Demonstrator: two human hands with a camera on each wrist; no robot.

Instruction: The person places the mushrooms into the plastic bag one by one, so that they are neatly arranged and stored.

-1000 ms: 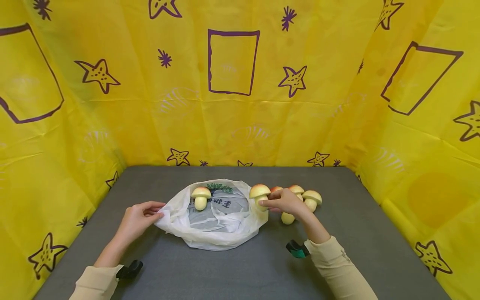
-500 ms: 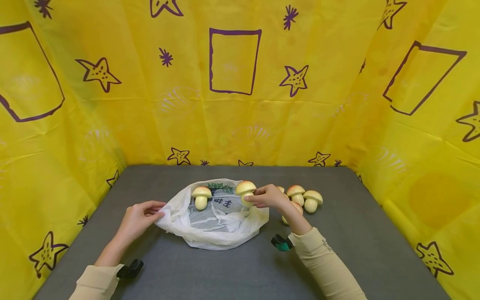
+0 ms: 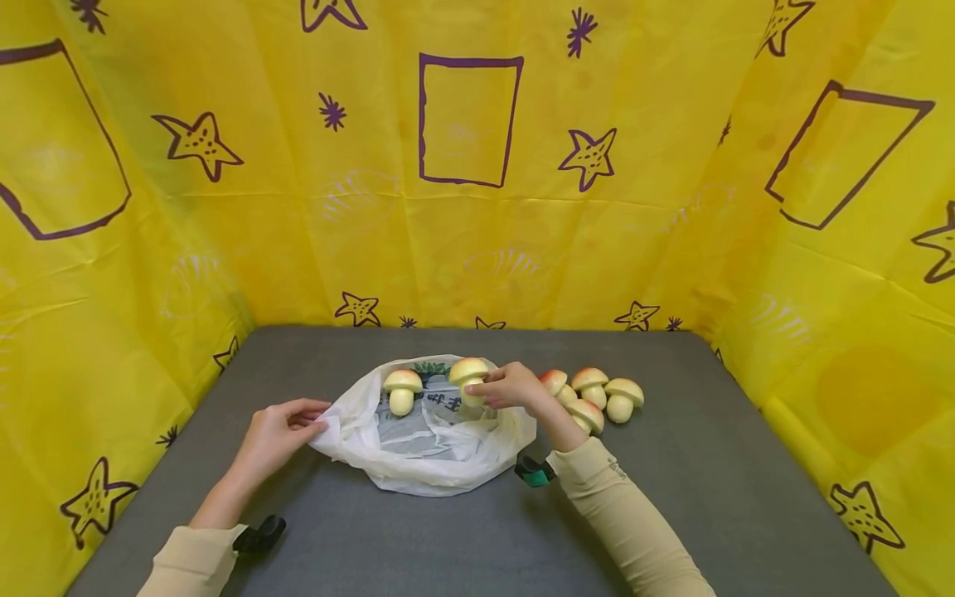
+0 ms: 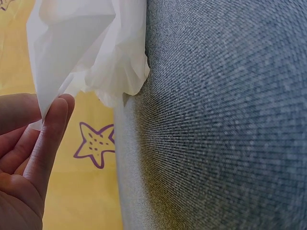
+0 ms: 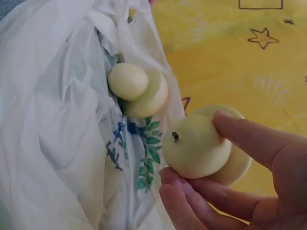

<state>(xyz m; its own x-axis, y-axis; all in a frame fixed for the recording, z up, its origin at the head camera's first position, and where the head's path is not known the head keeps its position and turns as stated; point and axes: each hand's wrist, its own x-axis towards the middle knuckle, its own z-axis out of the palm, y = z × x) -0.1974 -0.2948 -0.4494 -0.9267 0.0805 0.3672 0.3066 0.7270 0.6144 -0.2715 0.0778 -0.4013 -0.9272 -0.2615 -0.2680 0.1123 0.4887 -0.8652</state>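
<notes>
Mushroom inside the white bag

Bright, even light lay over the yellow cloth, and I saw soft, faint shadows on the grey table near the sleeves. The head view stretched toward its edges; both wrist views looked dimmer, the right one slightly soft.

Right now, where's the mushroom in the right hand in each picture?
Head: mushroom slightly below centre, pinched by the right hand.
Left wrist: not in it.
Right wrist: mushroom right of and below centre.
Shared landmark: the white bag, in all three.
</notes>
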